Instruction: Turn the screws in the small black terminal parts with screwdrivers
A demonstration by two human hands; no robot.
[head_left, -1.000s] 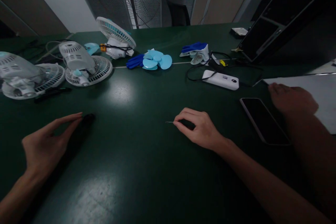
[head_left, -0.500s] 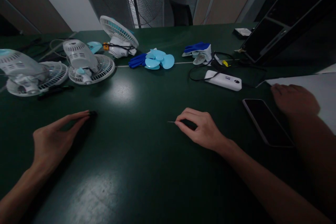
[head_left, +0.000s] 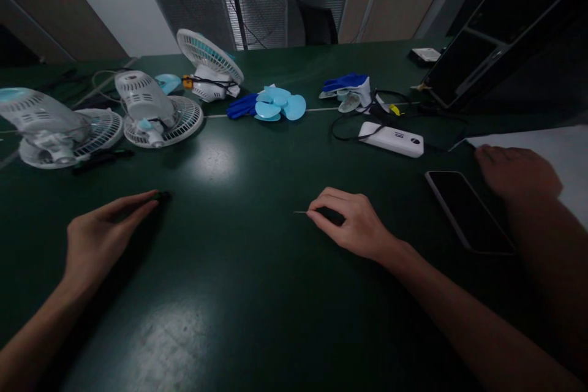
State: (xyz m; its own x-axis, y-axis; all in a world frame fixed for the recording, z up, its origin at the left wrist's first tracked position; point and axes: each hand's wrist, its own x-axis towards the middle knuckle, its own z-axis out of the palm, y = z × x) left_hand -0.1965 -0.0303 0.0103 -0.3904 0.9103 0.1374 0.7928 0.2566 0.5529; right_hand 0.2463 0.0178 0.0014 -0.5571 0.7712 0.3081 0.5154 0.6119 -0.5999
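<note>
My left hand (head_left: pixel 103 236) is at the left of the green table, thumb and fingertips pinched on a small dark object with a hint of green (head_left: pixel 163 196); its kind is too small to make out. Right of the table's middle, my right hand (head_left: pixel 346 220) is closed in a pinch on a thin metal rod (head_left: pixel 300 212), whose bare end points left. Any further part of the rod is hidden by the fingers. The two hands are well apart, with table surface between them.
Fans with white grilles (head_left: pixel 184 122) stand at the back left, beside a dark tool (head_left: pixel 105 160). Light-blue fan blades (head_left: pixel 280 104), gloves (head_left: pixel 351 89) and a white power strip (head_left: pixel 390 139) lie farther back. At right are a phone (head_left: pixel 468 211) and another person's hand (head_left: pixel 519 174) on paper (head_left: pixel 569 153).
My left hand has shifted slightly to the right, still pinching the small dark object. My right hand and the rod have hardly moved.
</note>
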